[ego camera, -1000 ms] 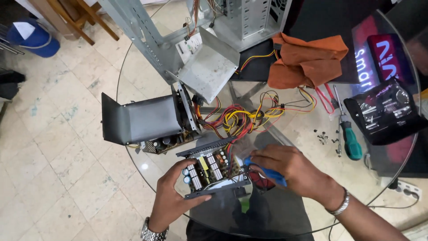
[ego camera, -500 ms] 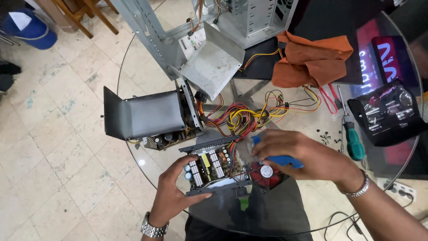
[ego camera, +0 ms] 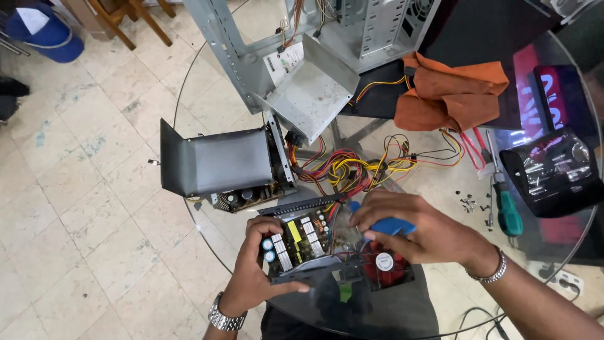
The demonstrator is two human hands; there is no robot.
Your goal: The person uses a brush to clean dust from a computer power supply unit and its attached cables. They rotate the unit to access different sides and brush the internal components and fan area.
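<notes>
Hands point(ego camera: 251, 277) on opened power supply point(ego camera: 308, 242)

Left hand point(ego camera: 255, 274): palm down, fingers curled, thumb extended rightward, metal-banded wrist at lower frame edge. Right hand point(ego camera: 418, 230): entering from lower right, forearm angled up-left, fingers bent in closed grip, beaded wrist band visible. Hands near, not touching.

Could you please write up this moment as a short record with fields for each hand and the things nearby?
Left hand: grips the near edge of the open power supply board.
Right hand: holds a blue-handled tool over the board.
Surface: round glass table.
Nearby: grey metal cover, wire bundle, orange cloth, green screwdriver, loose screws.
</notes>
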